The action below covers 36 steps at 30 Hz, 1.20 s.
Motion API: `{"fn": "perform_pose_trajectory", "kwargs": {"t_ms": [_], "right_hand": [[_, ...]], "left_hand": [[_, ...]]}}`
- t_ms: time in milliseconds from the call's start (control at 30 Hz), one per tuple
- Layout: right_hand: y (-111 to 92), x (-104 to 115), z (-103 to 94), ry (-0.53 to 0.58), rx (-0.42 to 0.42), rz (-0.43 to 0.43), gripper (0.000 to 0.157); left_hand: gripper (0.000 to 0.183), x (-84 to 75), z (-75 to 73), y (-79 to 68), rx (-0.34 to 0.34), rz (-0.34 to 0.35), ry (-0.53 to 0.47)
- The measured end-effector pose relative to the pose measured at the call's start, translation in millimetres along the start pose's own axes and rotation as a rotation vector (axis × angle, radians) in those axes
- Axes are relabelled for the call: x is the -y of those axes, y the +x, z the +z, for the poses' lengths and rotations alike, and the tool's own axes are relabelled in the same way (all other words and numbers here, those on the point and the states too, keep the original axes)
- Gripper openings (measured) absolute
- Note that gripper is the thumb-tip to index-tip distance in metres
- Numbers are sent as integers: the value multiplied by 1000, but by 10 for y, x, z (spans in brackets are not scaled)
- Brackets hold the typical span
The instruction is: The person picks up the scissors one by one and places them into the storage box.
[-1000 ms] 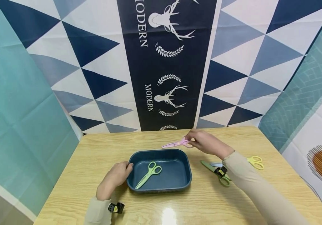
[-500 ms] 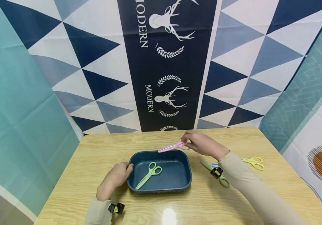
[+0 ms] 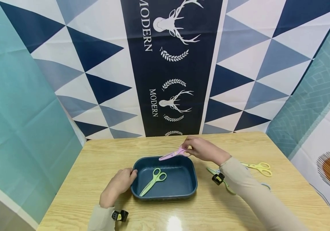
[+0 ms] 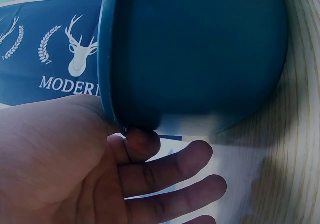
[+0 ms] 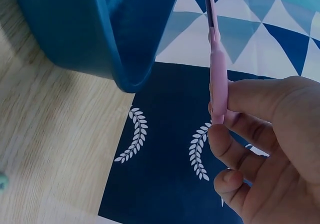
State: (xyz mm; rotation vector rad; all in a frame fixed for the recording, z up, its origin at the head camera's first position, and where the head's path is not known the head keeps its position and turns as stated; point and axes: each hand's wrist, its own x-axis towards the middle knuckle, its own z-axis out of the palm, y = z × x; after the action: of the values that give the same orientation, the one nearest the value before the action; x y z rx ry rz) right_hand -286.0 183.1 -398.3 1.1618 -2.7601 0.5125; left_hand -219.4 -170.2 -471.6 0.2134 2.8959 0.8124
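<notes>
My left hand holds the left rim of a dark blue rectangular tray on the table. In the left wrist view, the hand pinches the tray wall between thumb and index finger, the other fingers apart from it. Light green scissors lie inside the tray. Over the far rim, my right hand pinches pink scissors by the handle loops, blades pointing left. The right wrist view has these pink scissors edge-on between thumb and fingers, apart from the tray.
Right of the tray, partly hidden by the right forearm, lie yellow scissors, green scissors and scissors with a pale blue handle. A patterned cloth hangs behind the wooden table.
My right hand has moved left and slightly nearer with the pink scissors, bringing the blades from behind the tray to over its far rim. The left hand keeps its grip on the tray.
</notes>
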Motion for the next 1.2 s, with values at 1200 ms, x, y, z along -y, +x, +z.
{"fn": "perform_pose_trajectory", "kwargs": {"t_ms": [1200], "right_hand": [[344, 300, 263, 108, 90, -56, 17]], "left_hand": [[32, 4, -13, 5, -20, 10, 43]]}}
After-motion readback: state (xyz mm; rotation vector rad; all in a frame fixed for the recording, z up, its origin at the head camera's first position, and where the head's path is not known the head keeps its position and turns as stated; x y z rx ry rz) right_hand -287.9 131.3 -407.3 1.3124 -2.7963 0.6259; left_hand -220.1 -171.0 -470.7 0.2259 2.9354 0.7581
